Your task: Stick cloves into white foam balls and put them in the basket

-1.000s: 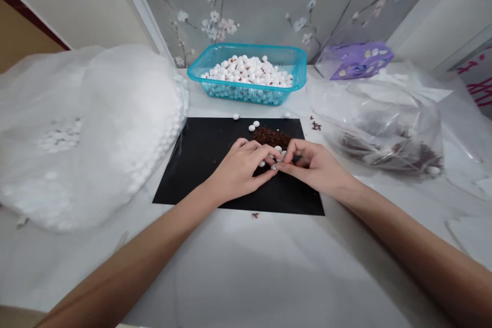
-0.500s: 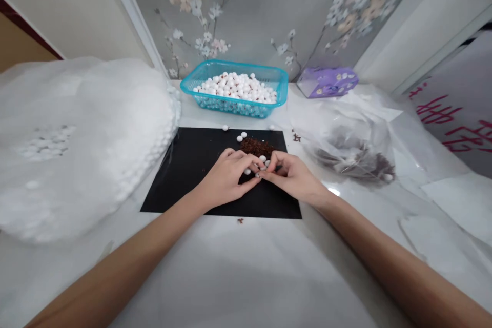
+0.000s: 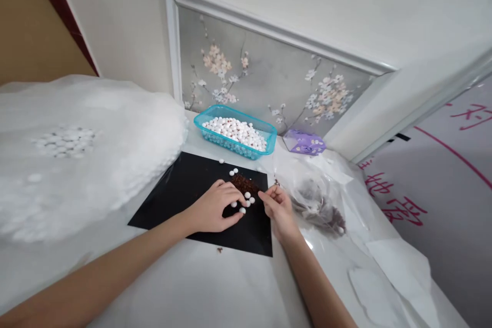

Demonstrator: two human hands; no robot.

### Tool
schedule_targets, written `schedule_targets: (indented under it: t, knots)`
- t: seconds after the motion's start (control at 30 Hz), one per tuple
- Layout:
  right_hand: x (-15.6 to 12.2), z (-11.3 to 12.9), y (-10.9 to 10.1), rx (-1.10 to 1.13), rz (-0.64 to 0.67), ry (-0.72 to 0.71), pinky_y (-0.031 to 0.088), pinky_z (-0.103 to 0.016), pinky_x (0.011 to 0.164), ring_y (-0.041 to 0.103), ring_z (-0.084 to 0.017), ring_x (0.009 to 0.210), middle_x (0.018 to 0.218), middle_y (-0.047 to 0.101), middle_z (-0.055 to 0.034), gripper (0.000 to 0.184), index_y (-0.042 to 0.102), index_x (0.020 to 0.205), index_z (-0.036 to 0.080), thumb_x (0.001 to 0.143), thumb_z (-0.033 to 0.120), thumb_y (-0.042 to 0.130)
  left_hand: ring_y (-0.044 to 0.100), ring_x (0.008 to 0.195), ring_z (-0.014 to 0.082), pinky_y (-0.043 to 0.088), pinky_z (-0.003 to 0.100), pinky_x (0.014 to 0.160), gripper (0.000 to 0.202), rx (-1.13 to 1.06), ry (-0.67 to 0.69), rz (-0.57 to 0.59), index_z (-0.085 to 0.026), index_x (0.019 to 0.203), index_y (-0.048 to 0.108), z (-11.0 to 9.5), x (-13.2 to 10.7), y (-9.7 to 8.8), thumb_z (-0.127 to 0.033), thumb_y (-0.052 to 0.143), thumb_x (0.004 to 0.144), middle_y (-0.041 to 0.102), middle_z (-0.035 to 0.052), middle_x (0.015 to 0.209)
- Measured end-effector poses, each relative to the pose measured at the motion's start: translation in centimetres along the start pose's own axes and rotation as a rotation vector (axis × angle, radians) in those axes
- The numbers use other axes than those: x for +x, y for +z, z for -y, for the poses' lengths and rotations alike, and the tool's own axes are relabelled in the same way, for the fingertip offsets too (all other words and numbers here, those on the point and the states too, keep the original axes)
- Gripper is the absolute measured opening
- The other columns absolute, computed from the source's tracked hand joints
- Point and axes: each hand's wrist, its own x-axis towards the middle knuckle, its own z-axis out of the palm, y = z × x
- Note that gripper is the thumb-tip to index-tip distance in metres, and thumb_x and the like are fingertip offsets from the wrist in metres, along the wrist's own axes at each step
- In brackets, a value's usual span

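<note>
On a black mat [image 3: 169,189], a white ball [image 3: 242,210] sits between the thumb and forefinger of my left hand [image 3: 217,208]. Several loose white balls [image 3: 247,195] lie just beyond those fingertips. Behind them is a heap of small dark brown bits [image 3: 244,182], partly covered by my left fingers. Over the mat's right edge, my right hand [image 3: 279,210] has thumb and forefinger pinched together beside the heap. Whatever that pinch holds, if anything, is too small to make out.
A blue basket [image 3: 234,146] of white balls stands behind the mat. To the left bulges a large translucent bag [image 3: 115,164] of white balls. A clear bag [image 3: 319,205] with dark contents and a purple packet [image 3: 304,142] are at the right. A wall closes off the back.
My right hand has drawn away from my left, toward the right side of the brown heap. My left hand keeps the white ball. The head view has tilted and shifted.
</note>
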Motion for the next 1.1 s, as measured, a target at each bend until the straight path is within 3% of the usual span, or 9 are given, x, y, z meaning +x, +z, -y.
schedule_targets:
  t: [0.17, 0.3, 0.47, 0.57, 0.73, 0.87, 1.1]
  knots:
    - [-0.2, -0.5, 0.7, -0.109, -0.088, -0.065, 0.028, -0.020, 0.041, 0.032, -0.005, 0.042, 0.058, 0.038, 0.0086, 0.029, 0.044, 0.068, 0.020, 0.067, 0.041, 0.066, 0.057, 0.092, 0.0176, 0.036, 0.032, 0.083, 0.015, 0.044, -0.185, -0.201, -0.020, 0.094, 0.060, 1.7, 0.0, -0.6, -0.023, 0.048, 0.085, 0.067, 0.0013, 0.094]
    - [-0.8, -0.5, 1.0, -0.244, -0.076, -0.088, 0.035, -0.023, 0.046, 0.040, -0.007, 0.046, 0.069, 0.048, 0.0039, 0.026, 0.060, 0.087, 0.019, 0.071, 0.038, 0.063, 0.057, 0.093, 0.0201, 0.037, 0.036, 0.085, 0.017, 0.142, -0.291, -0.304, -0.020, 0.093, 0.060, 3.7, -0.1, -1.4, -0.022, 0.045, 0.086, 0.067, 0.0022, 0.094]
    - [-1.6, -0.9, -0.3, -0.396, -0.107, -0.092, 0.046, -0.028, 0.066, 0.057, -0.017, 0.075, 0.092, 0.061, -0.0070, 0.030, 0.065, 0.095, 0.018, 0.081, 0.041, 0.052, 0.059, 0.089, 0.0191, 0.044, 0.034, 0.083, 0.018, 0.001, -0.513, -0.425, -0.020, 0.087, 0.060, 4.9, -0.3, -1.7, -0.023, 0.043, 0.086, 0.065, 0.0025, 0.090]
    - [-2.2, -1.3, -1.1, -0.551, -0.151, -0.091, 0.043, -0.026, 0.050, 0.050, -0.012, 0.053, 0.080, 0.060, -0.0050, 0.037, 0.064, 0.103, 0.015, 0.084, 0.043, 0.048, 0.060, 0.090, 0.0189, 0.045, 0.034, 0.084, 0.020, -0.086, -0.578, -0.439, -0.020, 0.087, 0.061, 5.2, -0.1, -1.6, -0.023, 0.041, 0.087, 0.065, 0.0028, 0.090]
    - [-2.6, -1.0, -1.0, -0.719, -0.193, -0.108, 0.040, -0.025, 0.045, 0.042, -0.011, 0.044, 0.069, 0.056, -0.0015, 0.039, 0.064, 0.102, 0.015, 0.083, 0.045, 0.049, 0.060, 0.091, 0.0177, 0.045, 0.032, 0.085, 0.021, -0.118, -0.587, -0.377, -0.020, 0.089, 0.060, 6.0, -0.4, -2.6, -0.023, 0.039, 0.089, 0.065, 0.0031, 0.092]
    - [-2.7, -0.7, -1.4, -0.788, -0.241, -0.109, 0.039, -0.024, 0.043, 0.039, -0.010, 0.041, 0.065, 0.052, 0.0012, 0.038, 0.064, 0.099, 0.018, 0.081, 0.048, 0.052, 0.061, 0.086, 0.0170, 0.046, 0.031, 0.080, 0.022, 0.016, -0.520, -0.207, -0.021, 0.092, 0.059, 6.8, -2.0, -4.5, -0.023, 0.038, 0.089, 0.065, 0.0021, 0.089]
    - [-3.0, -0.1, -1.9, -0.862, -0.169, -0.218, 0.038, -0.022, 0.043, 0.041, -0.009, 0.043, 0.066, 0.048, 0.0027, 0.027, 0.062, 0.096, 0.019, 0.083, 0.041, 0.053, 0.060, 0.077, 0.0179, 0.042, 0.030, 0.071, 0.023, 0.272, -0.426, 0.038, -0.022, 0.094, 0.061, 6.0, -3.1, -6.5, -0.031, 0.041, 0.088, 0.065, 0.0016, 0.084]
